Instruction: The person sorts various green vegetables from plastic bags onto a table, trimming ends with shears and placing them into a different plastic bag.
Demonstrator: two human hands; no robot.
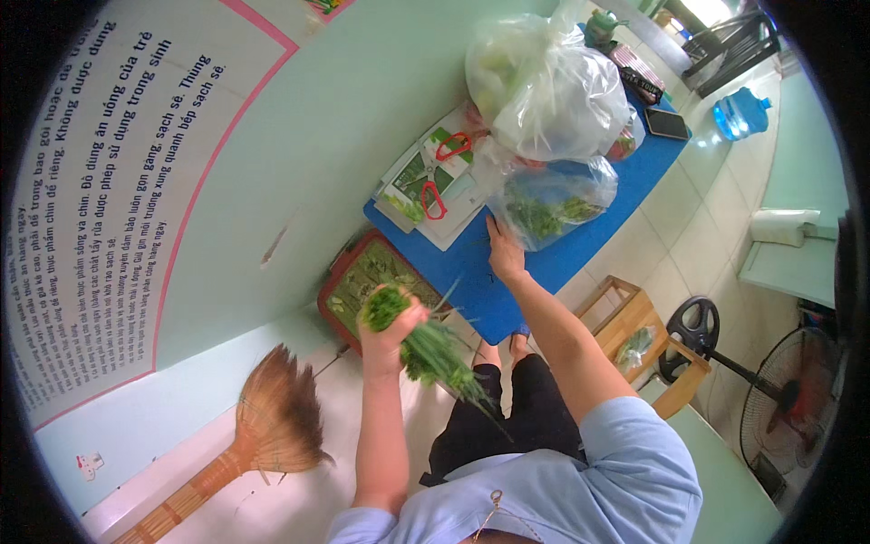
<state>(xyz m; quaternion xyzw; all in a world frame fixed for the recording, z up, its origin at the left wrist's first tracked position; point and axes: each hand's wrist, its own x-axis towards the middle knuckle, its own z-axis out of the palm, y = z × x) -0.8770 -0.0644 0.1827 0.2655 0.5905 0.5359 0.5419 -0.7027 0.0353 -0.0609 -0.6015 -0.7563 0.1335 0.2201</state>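
Note:
My left hand (pixel 391 330) is closed around a bunch of leafy green herbs (pixel 442 357), dill-like at one end, with long thin stems trailing toward my legs. It holds them beside the blue tabletop (pixel 442 265), near a red-rimmed bin (pixel 350 272) with plant scraps inside. My right hand (pixel 506 253) rests at the tabletop with its fingers extended, right beside a clear plastic bag of greens (pixel 554 204). I see nothing held in it, though its thumb side is partly hidden. Small dark bits lie on the blue surface near that wrist.
Red-handled scissors (pixel 433 173) lie on papers on the table. Large filled plastic bags (pixel 550 88) stand behind, with a phone (pixel 667 124) near the corner. A straw broom (pixel 279 415) leans at the left wall. Right of me are a wooden stool (pixel 632 326) and a fan (pixel 788 401).

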